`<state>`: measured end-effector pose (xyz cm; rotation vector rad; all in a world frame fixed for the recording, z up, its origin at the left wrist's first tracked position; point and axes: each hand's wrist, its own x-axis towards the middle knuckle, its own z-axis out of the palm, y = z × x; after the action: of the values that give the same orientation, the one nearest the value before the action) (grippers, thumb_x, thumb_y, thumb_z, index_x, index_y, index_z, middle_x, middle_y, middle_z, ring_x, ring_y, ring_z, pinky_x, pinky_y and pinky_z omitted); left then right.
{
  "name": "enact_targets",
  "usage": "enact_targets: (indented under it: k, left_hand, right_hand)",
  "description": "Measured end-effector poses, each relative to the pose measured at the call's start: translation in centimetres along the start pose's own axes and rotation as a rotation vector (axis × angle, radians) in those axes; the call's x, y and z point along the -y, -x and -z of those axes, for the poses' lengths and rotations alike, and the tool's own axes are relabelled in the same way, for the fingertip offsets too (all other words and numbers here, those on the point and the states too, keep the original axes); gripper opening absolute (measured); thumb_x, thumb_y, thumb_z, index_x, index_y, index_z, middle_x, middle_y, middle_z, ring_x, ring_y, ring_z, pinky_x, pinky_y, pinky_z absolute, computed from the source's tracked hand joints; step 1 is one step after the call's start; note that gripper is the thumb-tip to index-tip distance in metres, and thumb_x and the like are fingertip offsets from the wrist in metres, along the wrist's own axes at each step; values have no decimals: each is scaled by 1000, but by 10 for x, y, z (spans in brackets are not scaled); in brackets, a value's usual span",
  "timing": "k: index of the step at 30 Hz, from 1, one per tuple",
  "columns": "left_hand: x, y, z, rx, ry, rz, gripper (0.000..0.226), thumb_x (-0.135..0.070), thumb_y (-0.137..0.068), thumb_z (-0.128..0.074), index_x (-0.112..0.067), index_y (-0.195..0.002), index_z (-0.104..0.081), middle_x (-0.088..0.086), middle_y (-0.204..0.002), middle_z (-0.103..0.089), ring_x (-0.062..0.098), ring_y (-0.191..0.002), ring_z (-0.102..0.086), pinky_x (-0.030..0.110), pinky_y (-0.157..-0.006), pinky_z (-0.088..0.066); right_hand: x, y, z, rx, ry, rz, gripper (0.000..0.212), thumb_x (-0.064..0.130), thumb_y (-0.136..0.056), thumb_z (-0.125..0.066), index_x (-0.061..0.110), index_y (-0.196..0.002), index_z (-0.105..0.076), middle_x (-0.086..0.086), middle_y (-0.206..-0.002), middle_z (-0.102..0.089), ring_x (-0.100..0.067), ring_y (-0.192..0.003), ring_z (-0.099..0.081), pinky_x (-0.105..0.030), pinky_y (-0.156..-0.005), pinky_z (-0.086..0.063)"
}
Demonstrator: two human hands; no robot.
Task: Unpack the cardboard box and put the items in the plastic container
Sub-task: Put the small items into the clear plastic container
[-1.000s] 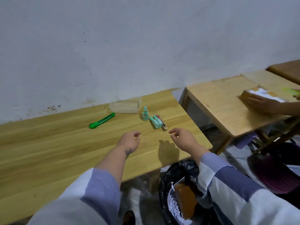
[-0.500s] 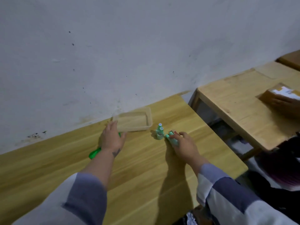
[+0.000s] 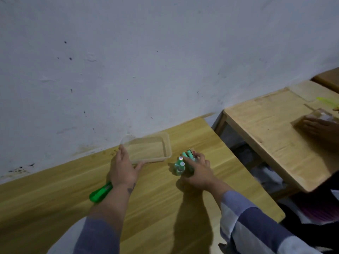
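Clear plastic container (image 3: 166, 143) sitting empty, upright by wall; small teal bottles (image 3: 180, 165) clustering at its 4 o'clock, some standing, some lying.

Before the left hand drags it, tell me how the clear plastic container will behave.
The clear plastic container looks thin-walled and holds nothing, so probably light and slightly flexible. On the smooth wooden table it should slide easily. The left hand grips one corner, so it may pivot.

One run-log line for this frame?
left hand: holds clear plastic container | right hand: gathering small teal bottles | container: empty
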<state>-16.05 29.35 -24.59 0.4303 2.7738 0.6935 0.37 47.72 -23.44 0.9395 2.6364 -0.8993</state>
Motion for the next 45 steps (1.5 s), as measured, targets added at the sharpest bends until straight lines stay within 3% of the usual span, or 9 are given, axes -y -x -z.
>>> enact_targets:
  k: [3, 7, 13, 25, 33, 36, 41, 43, 45]
  left_hand:
    - [-8, 6, -4, -52, -1, 57, 95, -58, -86, -54, -14, -154, -4, 4, -160, -15, 27, -140, -29, 44, -102, -41]
    - [-19, 10, -8, -96, 80, 135, 94, -56, -87, -54, -11, -153, -5, 8, -159, -17, 29, -142, -25, 46, -108, -34]
    - [-23, 9, -12, -108, 119, 152, 91, -57, -87, -52, -12, -153, -10, 8, -158, -19, 30, -140, -29, 49, -110, -33]
    - [-22, 1, 0, -72, 104, 165, 85, -50, -89, -57, -11, -152, -16, 8, -156, -25, 29, -137, -35, 39, -99, -42]
    - [-17, -4, 5, -56, 151, 178, 85, -52, -81, -65, -17, -150, -28, 10, -146, -43, 31, -128, -45, 41, -100, -44]
    - [-13, -4, 10, -65, 137, 173, 85, -52, -78, -68, -20, -148, -33, 9, -139, -51, 29, -125, -49, 42, -100, -45]
    - [-12, -2, 12, -88, 175, 159, 85, -46, -76, -73, -15, -146, -37, 7, -142, -50, 25, -130, -46, 37, -105, -40]
    - [-10, -2, 11, -96, 202, 164, 86, -45, -75, -75, -16, -146, -37, 5, -143, -49, 23, -130, -47, 36, -105, -41]
    - [-10, -3, 9, -107, 245, 175, 85, -43, -74, -76, -17, -145, -37, 3, -144, -48, 22, -128, -48, 36, -105, -42]
  right_hand:
    - [6, -9, 1, 9, 11, 31, 78, 52, -70, -72, 50, -138, -33, 0, -151, -4, -30, -132, -22, -45, -112, -27]
    - [12, -19, -2, -34, 34, 45, 61, 52, -72, -71, 42, -129, -50, -2, -151, -10, -29, -132, -23, -46, -109, -29]
    - [12, -26, 1, -22, 65, 38, 64, 54, -71, -71, 35, -129, -52, -4, -151, -15, -28, -130, -26, -44, -110, -32]
    - [18, -25, 14, -58, -10, 77, 54, 47, -65, -79, 31, -115, -65, -4, -139, -35, -25, -128, -39, -28, -109, -31]
    - [67, -40, 48, -136, -58, 242, 49, 43, -63, -82, 30, -109, -69, -6, -136, -39, -23, -126, -44, -31, -110, -33]
    - [92, -52, 56, -72, 6, 323, 49, 42, -66, -80, 27, -111, -68, -7, -135, -40, -24, -125, -43, -30, -110, -32]
    - [127, -77, 47, 164, 185, 383, 55, 45, -69, -78, 22, -117, -65, -9, -132, -47, -24, -122, -46, -32, -105, -37]
    - [137, -92, 35, 212, 199, 369, 53, 45, -67, -79, 20, -112, -68, -9, -122, -55, -24, -114, -53, -31, -98, -43]
    - [143, -104, 25, 244, 157, 368, 43, 43, -65, -81, 15, -97, -72, -4, -99, -63, -20, -95, -62, -30, -83, -49]
